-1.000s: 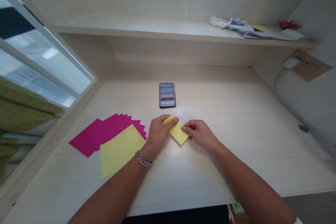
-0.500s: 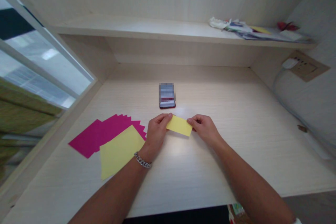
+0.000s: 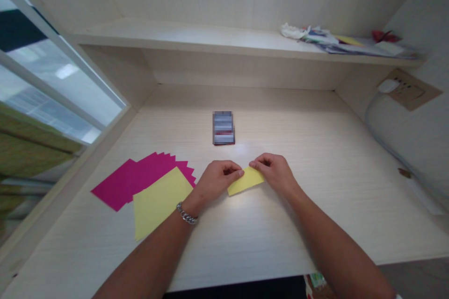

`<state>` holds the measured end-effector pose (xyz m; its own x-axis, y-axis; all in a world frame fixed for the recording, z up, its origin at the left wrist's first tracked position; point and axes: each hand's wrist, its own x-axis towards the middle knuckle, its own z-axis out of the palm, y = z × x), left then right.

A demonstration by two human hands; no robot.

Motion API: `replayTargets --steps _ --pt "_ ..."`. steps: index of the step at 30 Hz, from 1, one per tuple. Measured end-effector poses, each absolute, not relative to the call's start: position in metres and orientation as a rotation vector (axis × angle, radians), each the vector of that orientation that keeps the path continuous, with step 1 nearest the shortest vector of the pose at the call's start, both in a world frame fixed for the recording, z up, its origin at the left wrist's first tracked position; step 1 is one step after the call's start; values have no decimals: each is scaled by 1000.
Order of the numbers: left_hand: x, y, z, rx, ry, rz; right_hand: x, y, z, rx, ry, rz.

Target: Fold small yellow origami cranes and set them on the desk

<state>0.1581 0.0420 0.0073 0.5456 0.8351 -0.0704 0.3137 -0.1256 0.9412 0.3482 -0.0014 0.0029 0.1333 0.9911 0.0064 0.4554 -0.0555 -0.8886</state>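
Note:
A small folded piece of yellow paper point(image 3: 245, 182) is held between my two hands, just above or on the desk. My left hand point(image 3: 219, 178), with a chain bracelet at the wrist, pinches its upper left part between thumb and fingers. At its upper right edge my right hand point(image 3: 275, 171) pinches it the same way. Left of my hands lies a larger yellow sheet point(image 3: 161, 203), partly over a fan of magenta paper sheets point(image 3: 143, 177). My left forearm hides part of the yellow sheet's edge.
A phone point(image 3: 223, 128) with a blurred screen lies on the desk point(image 3: 291, 117) beyond my hands. Papers and a crumpled white item point(image 3: 293, 31) rest on the shelf point(image 3: 210, 42). At right, a cable point(image 3: 386, 142) runs from a wall socket point(image 3: 410, 88); a window stands at left.
The small yellow paper has turned, its left end now lower and nearer me. My left hand has shifted right and slightly down, closer to my right hand, which has barely moved.

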Motion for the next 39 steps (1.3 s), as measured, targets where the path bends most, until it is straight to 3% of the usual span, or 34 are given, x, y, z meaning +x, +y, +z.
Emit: replayTargets --steps 6,28,39 --pt "158 48 1 1497 1041 705 349 1 -7 -1464 -1269 1284" --pt "169 71 8 1571 905 601 362 20 3 -1407 -1199 1403" --pt "165 60 -9 1217 884 652 357 1 -4 -1288 -972 1521"
